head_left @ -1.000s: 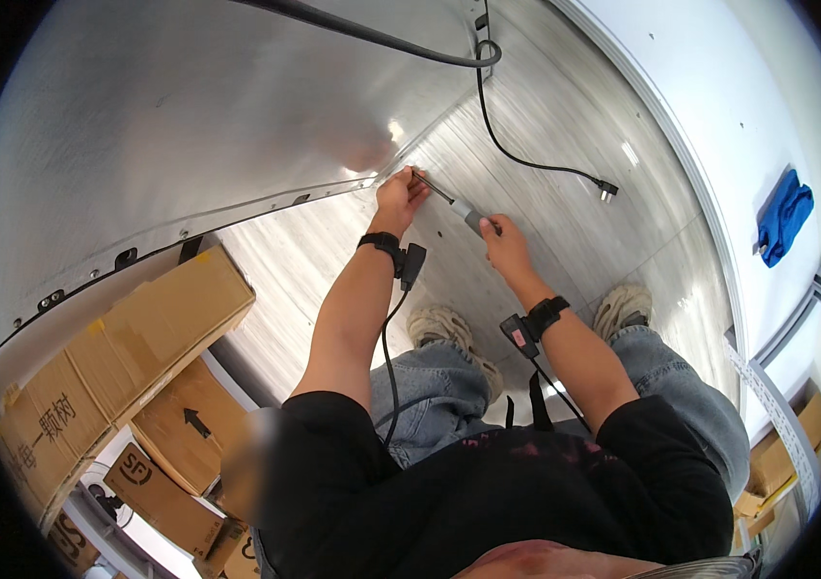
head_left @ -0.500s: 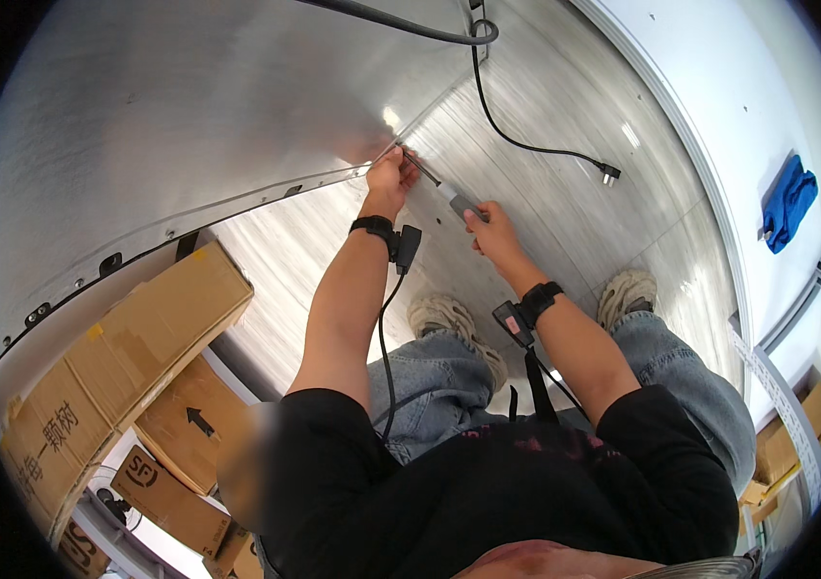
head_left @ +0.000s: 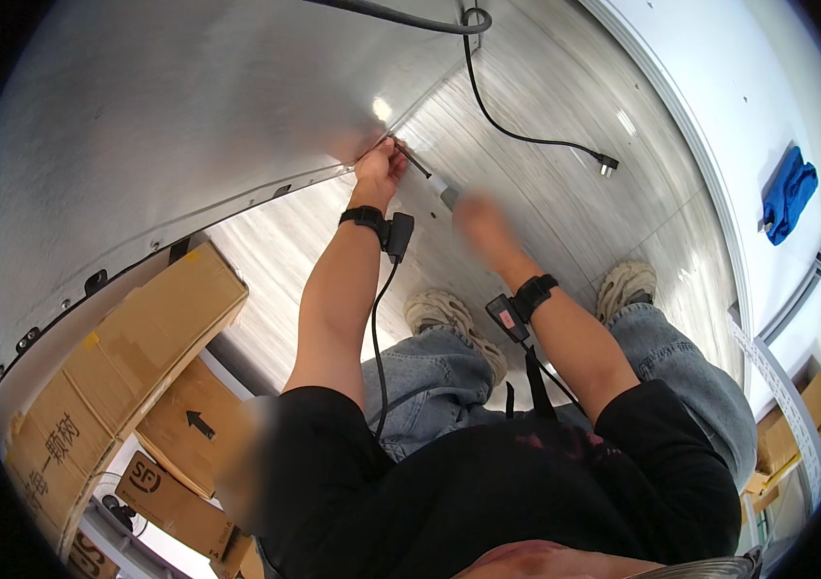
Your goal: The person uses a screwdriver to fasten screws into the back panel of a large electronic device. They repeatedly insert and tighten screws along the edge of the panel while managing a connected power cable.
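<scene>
My right hand [head_left: 486,227], its outline blurred, is closed round the grey handle of a screwdriver [head_left: 439,187]. The dark shaft slants up and left to the lower edge of a large shiny metal panel [head_left: 208,106]. At that edge, my left hand [head_left: 378,170] has its thumb and fingers pinched together beside the shaft's tip. Whatever sits between those fingers is too small and covered to make out. Each wrist wears a black strap with a small cabled box.
A black power cable [head_left: 517,133] with a plug lies across the pale plank floor. Cardboard boxes [head_left: 155,318] are stacked at the left below the panel. On the white surface at the right rests a blue cloth [head_left: 790,196]. My shoes stand below my hands.
Both hands and the screwdriver sit slightly farther up and left in the picture, as does the whole scene. The screwdriver's tip stays at the panel's edge by my left fingers.
</scene>
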`<state>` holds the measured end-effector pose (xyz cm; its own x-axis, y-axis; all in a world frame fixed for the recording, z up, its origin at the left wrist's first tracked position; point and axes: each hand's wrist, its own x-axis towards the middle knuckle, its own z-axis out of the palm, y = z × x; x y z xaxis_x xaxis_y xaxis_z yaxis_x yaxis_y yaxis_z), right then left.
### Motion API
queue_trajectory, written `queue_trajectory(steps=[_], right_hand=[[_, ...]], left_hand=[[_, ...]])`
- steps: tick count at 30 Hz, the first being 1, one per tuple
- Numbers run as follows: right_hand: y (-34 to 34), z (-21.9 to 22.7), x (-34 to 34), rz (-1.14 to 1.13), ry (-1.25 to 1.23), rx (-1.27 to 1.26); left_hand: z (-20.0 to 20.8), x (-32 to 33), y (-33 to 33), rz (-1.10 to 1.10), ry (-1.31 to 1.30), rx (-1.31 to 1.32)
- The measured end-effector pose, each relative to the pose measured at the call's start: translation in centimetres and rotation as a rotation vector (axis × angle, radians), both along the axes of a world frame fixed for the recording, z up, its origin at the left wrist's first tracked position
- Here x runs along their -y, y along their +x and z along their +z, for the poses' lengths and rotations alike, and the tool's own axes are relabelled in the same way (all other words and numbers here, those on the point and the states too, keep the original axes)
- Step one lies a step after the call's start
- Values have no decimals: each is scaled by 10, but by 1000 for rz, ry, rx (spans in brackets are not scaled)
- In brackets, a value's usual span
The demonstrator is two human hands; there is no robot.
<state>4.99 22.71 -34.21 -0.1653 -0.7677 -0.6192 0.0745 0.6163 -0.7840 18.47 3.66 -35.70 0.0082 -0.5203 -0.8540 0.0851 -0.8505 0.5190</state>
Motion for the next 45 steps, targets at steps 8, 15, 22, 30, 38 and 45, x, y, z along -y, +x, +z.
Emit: queue_trajectory(steps=[8, 15, 22, 30, 38, 45], right_hand=[[1, -15, -10, -10, -48, 106], [3, -24, -15, 6, -107, 139], [2, -33, -10, 216, -605, -509], [14, -26, -13, -24, -50, 202], [12, 33, 10, -267, 288, 236], [14, 22, 1, -547, 201, 518]], left_hand=[[11, -2, -9, 0, -21, 87], [9, 0, -6, 16, -3, 87], [9, -3, -6, -28, 21, 107], [12, -3, -12, 0, 10, 98], [16, 0, -6, 21, 36, 63], [12, 2, -5, 23, 55, 46]])
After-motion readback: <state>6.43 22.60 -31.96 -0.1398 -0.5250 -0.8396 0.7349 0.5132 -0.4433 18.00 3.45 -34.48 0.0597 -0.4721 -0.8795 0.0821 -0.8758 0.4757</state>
